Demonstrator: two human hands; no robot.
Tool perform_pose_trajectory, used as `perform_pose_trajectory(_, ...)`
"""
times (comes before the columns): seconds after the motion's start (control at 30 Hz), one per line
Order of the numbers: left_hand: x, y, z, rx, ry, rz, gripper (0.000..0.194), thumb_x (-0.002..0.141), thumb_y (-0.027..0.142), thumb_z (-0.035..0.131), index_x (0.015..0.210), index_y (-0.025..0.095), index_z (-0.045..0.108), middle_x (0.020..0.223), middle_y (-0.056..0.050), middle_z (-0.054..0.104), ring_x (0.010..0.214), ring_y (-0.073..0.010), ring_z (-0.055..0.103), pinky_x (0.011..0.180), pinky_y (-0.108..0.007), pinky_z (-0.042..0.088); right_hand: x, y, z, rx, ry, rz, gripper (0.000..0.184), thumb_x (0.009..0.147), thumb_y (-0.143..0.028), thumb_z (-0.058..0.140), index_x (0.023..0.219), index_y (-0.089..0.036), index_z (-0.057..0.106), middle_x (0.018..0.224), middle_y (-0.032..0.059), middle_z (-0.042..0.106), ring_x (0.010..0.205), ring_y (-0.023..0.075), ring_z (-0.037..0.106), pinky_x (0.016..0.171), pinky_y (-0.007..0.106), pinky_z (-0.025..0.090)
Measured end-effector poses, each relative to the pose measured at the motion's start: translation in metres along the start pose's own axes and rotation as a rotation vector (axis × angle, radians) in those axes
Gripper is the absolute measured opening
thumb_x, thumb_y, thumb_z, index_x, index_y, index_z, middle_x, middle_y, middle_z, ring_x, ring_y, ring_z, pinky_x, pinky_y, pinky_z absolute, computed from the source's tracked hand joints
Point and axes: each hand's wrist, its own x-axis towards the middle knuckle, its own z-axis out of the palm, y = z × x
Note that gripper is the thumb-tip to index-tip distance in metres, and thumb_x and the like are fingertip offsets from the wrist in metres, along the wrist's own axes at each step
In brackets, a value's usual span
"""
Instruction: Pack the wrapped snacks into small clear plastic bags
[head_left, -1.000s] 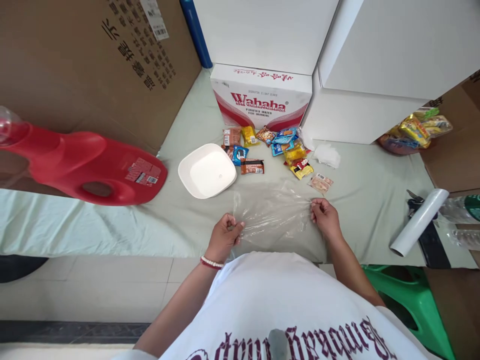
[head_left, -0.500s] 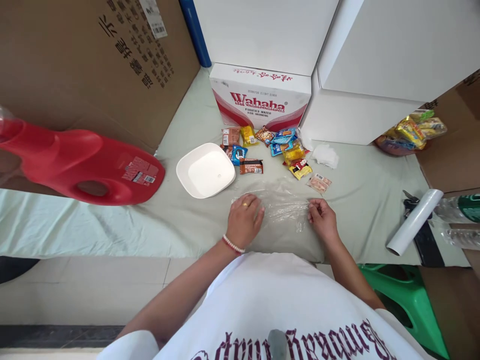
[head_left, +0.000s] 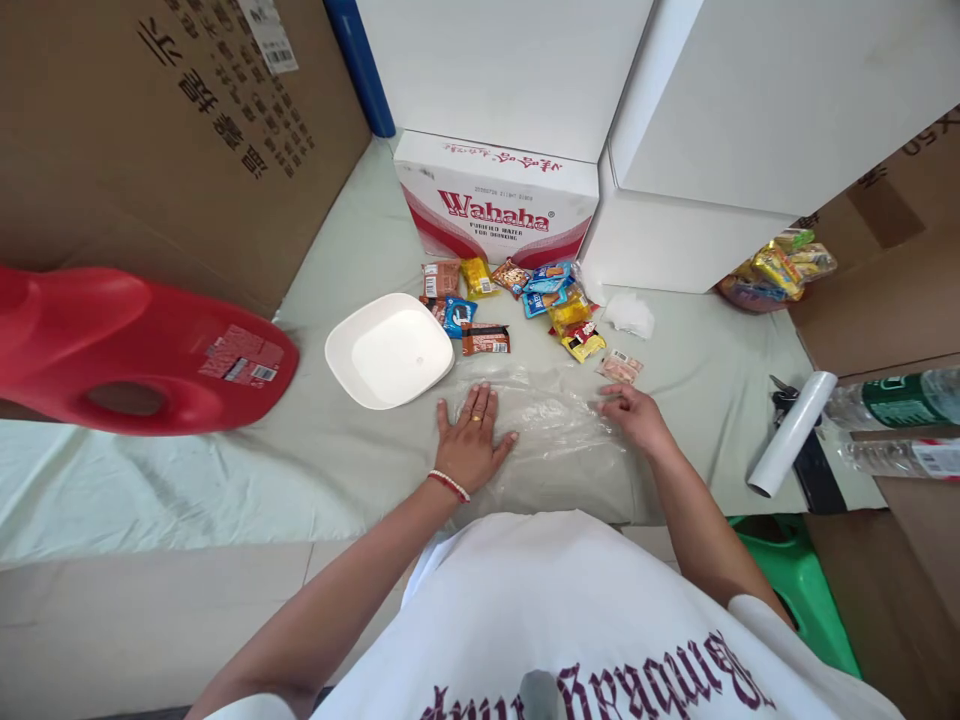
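Note:
A thin clear plastic bag [head_left: 555, 455] lies spread and wrinkled on the cloth in front of me. My left hand [head_left: 470, 440] rests flat on its left part, palm down, fingers spread. At the bag's right edge, the thumb and fingertips of my right hand [head_left: 634, 415] are drawn together in a pinch on the film; the exact contact is small to see. Just beyond the bag are a brown-wrapped snack [head_left: 486, 339], a yellow snack packet [head_left: 583, 342] and a flat pinkish packet [head_left: 620, 366]. A white plastic bowl [head_left: 390, 350] sits beyond my left hand.
A red detergent jug [head_left: 180, 350] lies on the left by a cardboard box [head_left: 150, 130]. A Wahaba-style carton reading Wahaha [head_left: 499, 205] stands behind several snacks. At right are crumpled white tissue [head_left: 630, 315], a white roll [head_left: 792, 435], bottles [head_left: 900, 400] and a snack-filled bowl [head_left: 761, 295].
My left hand let go of the bag's left edge, moved onto the film and flattened with fingers spread. My right hand stays at the right edge. The view has shifted, and the bag looks slacker.

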Motion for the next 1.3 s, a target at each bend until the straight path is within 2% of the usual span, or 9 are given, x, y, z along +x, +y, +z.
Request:
perform_pose_trajectory(0.13,0.010,-0.006,0.002,-0.008,0.033,-0.049,0.071,0.101,0.051,0.038,0.161,0.014,0.028,0.167,-0.021,0.026,0.155,-0.0349,0.026,0.121,-0.072,-0.004,0.005,-0.009,-0.002,0.044,0.131,0.004,0.051,0.077,-0.061,0.071,0.110,-0.023,0.062,0.069,-0.0006,0.069,0.048,0.0133,0.043,0.049,0.027,0.033)
perform_pose_trajectory(0.3,0.006,-0.009,0.002,-0.015,0.040,-0.035,0.075,0.100,0.054,0.040,0.161,0.014,0.028,0.167,-0.020,0.024,0.156,-0.0358,0.023,0.120,-0.072,-0.005,-0.041,0.010,-0.002,0.068,-0.197,0.157,0.088,0.066,-0.046,0.086,0.142,-0.025,0.047,0.078,-0.0016,0.072,0.065,0.0177,0.061,0.061,0.028,0.044)
perform_pose_trajectory(0.53,-0.004,-0.008,0.000,-0.018,0.016,0.001,0.084,0.097,0.061,0.044,0.162,0.012,0.025,0.167,-0.021,0.022,0.157,-0.0366,0.021,0.121,-0.071,-0.009,-0.093,0.045,-0.037,-0.211,-0.234,0.146,0.033,0.073,-0.046,0.077,0.095,-0.023,0.071,0.067,-0.0021,0.064,0.060,0.0170,0.058,0.060,0.031,0.046)
perform_pose_trajectory(0.67,-0.003,-0.006,-0.001,0.010,-0.007,-0.012,0.084,0.097,0.062,0.042,0.162,0.012,0.025,0.168,-0.019,0.022,0.157,-0.0376,0.021,0.121,-0.072,-0.007,-0.091,0.023,-0.022,-0.478,-0.008,-0.239,0.031,0.094,-0.048,0.060,0.112,-0.025,0.072,0.089,0.0074,0.073,0.078,0.0240,0.067,0.071,0.039,0.056)
perform_pose_trajectory(0.77,-0.003,-0.005,-0.002,0.054,-0.030,-0.031,0.084,0.097,0.064,0.040,0.162,0.013,0.025,0.168,-0.018,0.021,0.157,-0.0375,0.019,0.121,-0.073,-0.003,-0.089,0.015,0.002,-0.708,-0.203,-0.631,0.045,0.100,-0.041,0.054,0.142,-0.026,0.059,0.142,0.0122,0.062,0.133,0.0302,0.056,0.110,0.052,0.047)
perform_pose_trajectory(0.87,-0.003,-0.005,-0.001,0.084,-0.027,-0.048,0.085,0.097,0.065,0.038,0.162,0.013,0.023,0.168,-0.018,0.021,0.157,-0.0370,0.019,0.121,-0.073,-0.003,-0.102,0.035,0.001,-0.943,-0.409,-0.760,0.057,0.103,-0.036,0.052,0.158,-0.027,0.039,0.161,0.0095,0.043,0.151,0.0277,0.036,0.123,0.058,0.029)
perform_pose_trajectory(1.0,-0.004,-0.006,0.000,0.092,-0.021,-0.037,0.087,0.097,0.066,0.038,0.163,0.012,0.022,0.169,-0.018,0.019,0.157,-0.0372,0.018,0.120,-0.074,-0.004,-0.141,0.071,-0.040,-1.025,-0.462,-0.704,0.062,0.103,-0.035,0.052,0.161,-0.027,0.032,0.162,0.0097,0.041,0.151,0.0269,0.037,0.123,0.059,0.030)
perform_pose_trajectory(1.13,-0.002,-0.007,-0.001,0.102,-0.045,-0.020,0.085,0.096,0.067,0.039,0.163,0.015,0.024,0.170,-0.016,0.015,0.158,-0.0379,0.015,0.119,-0.076,-0.004,-0.163,0.066,-0.067,-0.875,-0.411,-0.679,0.046,0.100,-0.032,0.057,0.146,-0.026,0.055,0.147,0.0107,0.060,0.136,0.0280,0.055,0.114,0.055,0.044)
perform_pose_trajectory(1.3,-0.002,-0.004,-0.004,0.121,-0.061,-0.015,0.081,0.096,0.067,0.039,0.161,0.021,0.029,0.171,-0.015,0.013,0.158,-0.0369,0.015,0.118,-0.076,-0.005,-0.105,-0.001,-0.016,-0.654,-0.080,-0.751,0.026,0.103,-0.024,0.050,0.119,-0.022,0.070,0.111,0.0102,0.075,0.111,0.0252,0.066,0.096,0.045,0.056)
